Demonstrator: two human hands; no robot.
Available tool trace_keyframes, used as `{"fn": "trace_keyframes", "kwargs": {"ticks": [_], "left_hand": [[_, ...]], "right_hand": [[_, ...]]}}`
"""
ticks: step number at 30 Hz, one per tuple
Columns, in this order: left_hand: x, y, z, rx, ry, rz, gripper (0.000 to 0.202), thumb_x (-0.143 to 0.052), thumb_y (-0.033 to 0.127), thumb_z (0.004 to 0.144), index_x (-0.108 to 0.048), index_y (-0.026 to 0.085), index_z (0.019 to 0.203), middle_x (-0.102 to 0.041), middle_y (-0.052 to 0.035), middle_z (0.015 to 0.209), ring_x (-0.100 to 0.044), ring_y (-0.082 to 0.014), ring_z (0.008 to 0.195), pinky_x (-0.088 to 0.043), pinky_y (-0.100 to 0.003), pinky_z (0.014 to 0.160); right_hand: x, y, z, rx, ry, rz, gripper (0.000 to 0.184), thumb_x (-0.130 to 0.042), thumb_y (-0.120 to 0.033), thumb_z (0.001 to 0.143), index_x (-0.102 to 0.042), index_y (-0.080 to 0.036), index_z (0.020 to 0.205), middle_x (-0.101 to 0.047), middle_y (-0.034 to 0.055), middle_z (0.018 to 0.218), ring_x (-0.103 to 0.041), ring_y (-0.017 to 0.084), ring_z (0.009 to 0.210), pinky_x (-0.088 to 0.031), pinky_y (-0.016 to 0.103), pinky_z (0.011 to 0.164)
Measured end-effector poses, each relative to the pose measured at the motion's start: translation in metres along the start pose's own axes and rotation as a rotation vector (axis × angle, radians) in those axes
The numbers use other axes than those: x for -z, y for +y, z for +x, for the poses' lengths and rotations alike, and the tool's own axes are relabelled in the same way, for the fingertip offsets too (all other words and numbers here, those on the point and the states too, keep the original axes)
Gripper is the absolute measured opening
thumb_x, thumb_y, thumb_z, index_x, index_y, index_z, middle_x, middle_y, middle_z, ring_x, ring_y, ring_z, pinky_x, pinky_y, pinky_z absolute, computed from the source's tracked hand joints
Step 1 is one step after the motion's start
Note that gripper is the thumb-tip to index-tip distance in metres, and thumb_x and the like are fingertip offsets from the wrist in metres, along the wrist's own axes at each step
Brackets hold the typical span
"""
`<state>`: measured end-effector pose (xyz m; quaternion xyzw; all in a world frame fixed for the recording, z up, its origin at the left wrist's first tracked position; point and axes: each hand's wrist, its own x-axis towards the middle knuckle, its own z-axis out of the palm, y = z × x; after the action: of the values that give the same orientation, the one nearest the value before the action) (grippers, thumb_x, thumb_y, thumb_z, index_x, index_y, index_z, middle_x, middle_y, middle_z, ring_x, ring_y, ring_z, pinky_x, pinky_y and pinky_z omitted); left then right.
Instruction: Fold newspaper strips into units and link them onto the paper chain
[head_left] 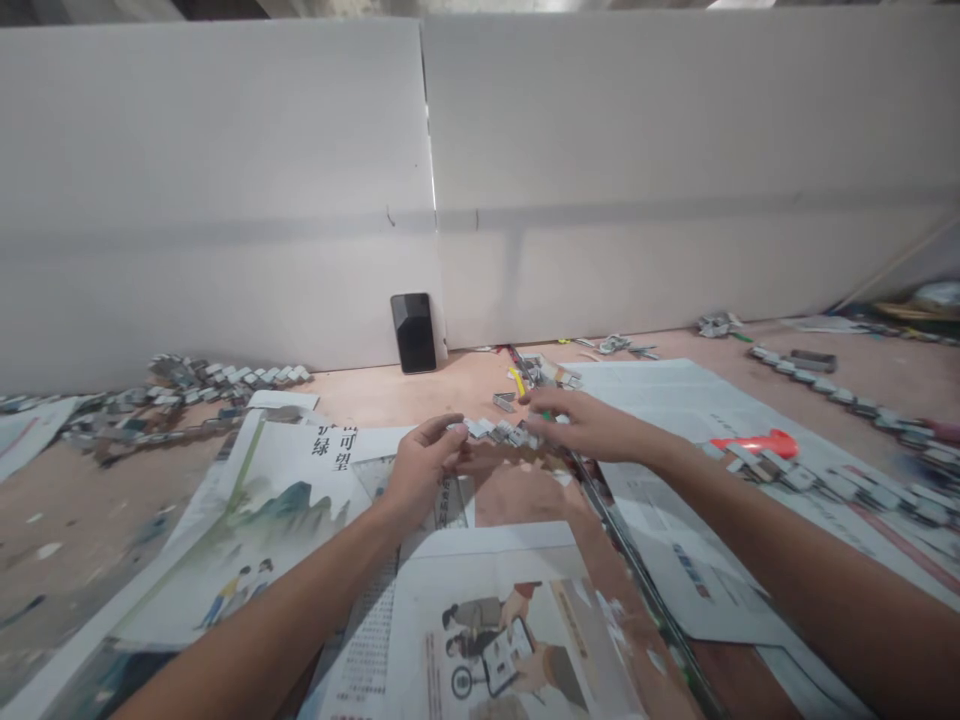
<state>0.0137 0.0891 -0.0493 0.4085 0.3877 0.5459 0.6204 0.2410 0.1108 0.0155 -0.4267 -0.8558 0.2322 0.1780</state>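
Note:
A short zigzag chain of folded paper pieces point(499, 432) stretches between my two hands, a little above the table. My left hand point(429, 458) pinches its left end between thumb and fingers. At the other end, the fingers of my right hand point(574, 422) are closed around the chain's last links, which they partly hide. A small green bit shows by the right fingertips; what it belongs to I cannot make out. Just behind the chain lie a loose folded paper strip point(504, 401) and a yellow piece point(517, 380).
A black phone point(414, 333) leans on the white partition point(225, 200). Longer folded-paper chains lie at left point(225, 380) and right point(847, 485), the latter near a red-orange object point(776, 443). Printed sheets point(495, 550) cover the front; a long dark metal edge point(637, 580) runs toward me.

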Motion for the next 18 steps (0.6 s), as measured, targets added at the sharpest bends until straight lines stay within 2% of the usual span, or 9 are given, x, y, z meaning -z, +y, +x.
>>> {"fn": "trace_keyframes", "kwargs": {"ticks": [2,4,7,10,12,18], "left_hand": [[0.001,-0.001,0.001,-0.027,-0.004,0.032,0.044,-0.074,0.034,0.068,-0.062,0.014,0.106,-0.065,-0.0037,0.075,-0.063,-0.0157,0.068,-0.053,-0.031,0.066],[0.001,-0.003,0.002,-0.052,0.013,0.075,0.043,-0.073,0.034,0.069,-0.062,0.014,0.106,-0.065,-0.0038,0.077,-0.062,-0.0145,0.068,-0.051,-0.028,0.063],[0.002,-0.003,0.003,-0.08,0.064,0.171,0.042,-0.07,0.036,0.072,-0.064,0.014,0.108,-0.065,-0.0047,0.08,-0.061,-0.013,0.068,-0.05,-0.025,0.061],[0.003,-0.002,0.002,-0.1,0.099,0.25,0.045,-0.07,0.038,0.072,-0.064,0.015,0.111,-0.068,-0.0079,0.088,-0.064,-0.0162,0.075,-0.052,-0.028,0.068],[0.004,-0.001,0.001,-0.101,0.106,0.286,0.047,-0.071,0.039,0.071,-0.064,0.014,0.111,-0.069,-0.0087,0.086,-0.065,-0.0181,0.077,-0.052,-0.028,0.07],[0.005,-0.001,0.001,-0.098,0.144,0.296,0.05,-0.069,0.044,0.071,-0.065,0.013,0.111,-0.069,-0.0081,0.082,-0.065,-0.0181,0.073,-0.051,-0.026,0.062]], "right_hand": [[-0.007,-0.002,-0.001,0.041,-0.162,0.005,0.028,-0.045,-0.041,0.089,-0.061,-0.019,0.081,-0.059,0.0053,0.085,-0.054,0.018,0.078,-0.04,0.029,0.07],[-0.013,0.0,-0.002,0.073,-0.228,-0.018,0.025,-0.047,-0.037,0.088,-0.062,-0.019,0.08,-0.059,0.0054,0.086,-0.055,0.018,0.078,-0.041,0.029,0.071],[-0.02,0.003,-0.001,0.112,-0.184,-0.092,0.022,-0.05,-0.033,0.087,-0.062,-0.018,0.077,-0.058,0.0066,0.089,-0.055,0.019,0.082,-0.041,0.032,0.076],[-0.022,0.002,0.0,0.13,-0.163,-0.106,0.023,-0.05,-0.033,0.087,-0.061,-0.018,0.075,-0.058,0.0076,0.09,-0.055,0.019,0.083,-0.042,0.033,0.076],[-0.022,0.001,0.0,0.136,-0.152,-0.097,0.023,-0.05,-0.033,0.087,-0.06,-0.018,0.074,-0.058,0.0081,0.092,-0.055,0.02,0.083,-0.042,0.033,0.076],[-0.021,0.001,0.001,0.161,-0.112,-0.077,0.021,-0.052,-0.032,0.087,-0.062,-0.018,0.075,-0.06,0.0091,0.098,-0.057,0.02,0.088,-0.045,0.035,0.08]]}}
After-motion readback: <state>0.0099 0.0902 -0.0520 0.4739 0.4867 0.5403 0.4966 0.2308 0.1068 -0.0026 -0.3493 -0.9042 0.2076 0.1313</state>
